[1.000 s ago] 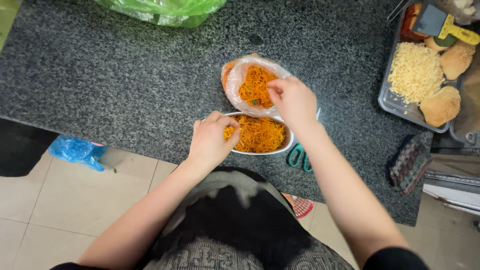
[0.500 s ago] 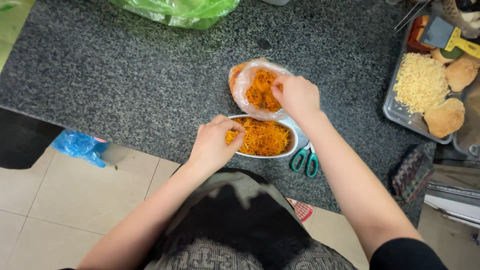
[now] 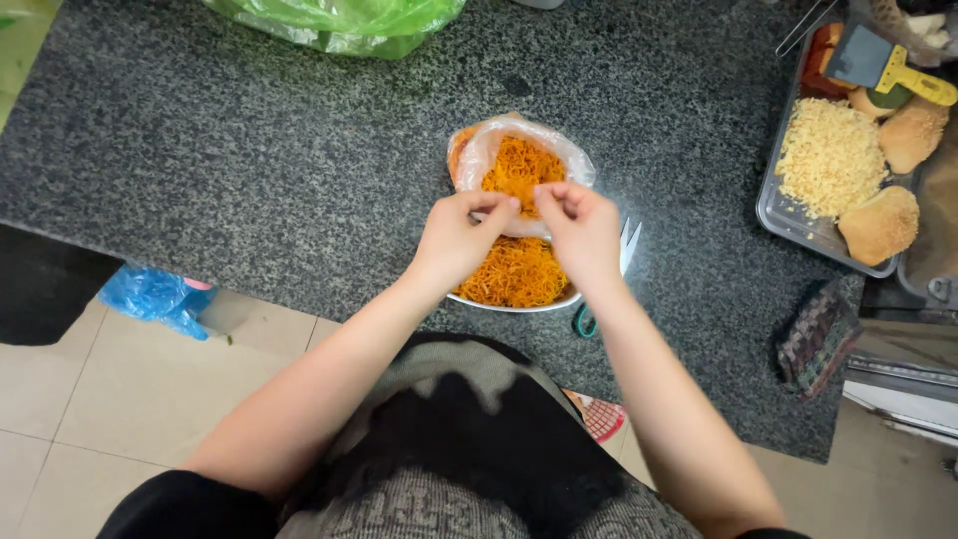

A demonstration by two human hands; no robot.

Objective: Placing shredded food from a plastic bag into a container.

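Head view looks down on 2 bare hands meeting over a clear plastic bag (image 3: 519, 150) of orange noodles. Both the left hand (image 3: 457, 240) and the right hand (image 3: 584, 232) have fingertips pinched shut on the bag's near edge. That bag lies on the speckled granite counter (image 3: 249, 170), overlapping a white bowl (image 3: 514, 302) of noodles, with scissors (image 3: 604, 284) just beside.

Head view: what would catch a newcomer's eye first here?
Bright orange shredded food fills a white bowl at the counter's near edge. Above it the left hand and right hand pinch the rim of a clear plastic bag holding more. A metal tray of pale crumbs and buns sits far right.
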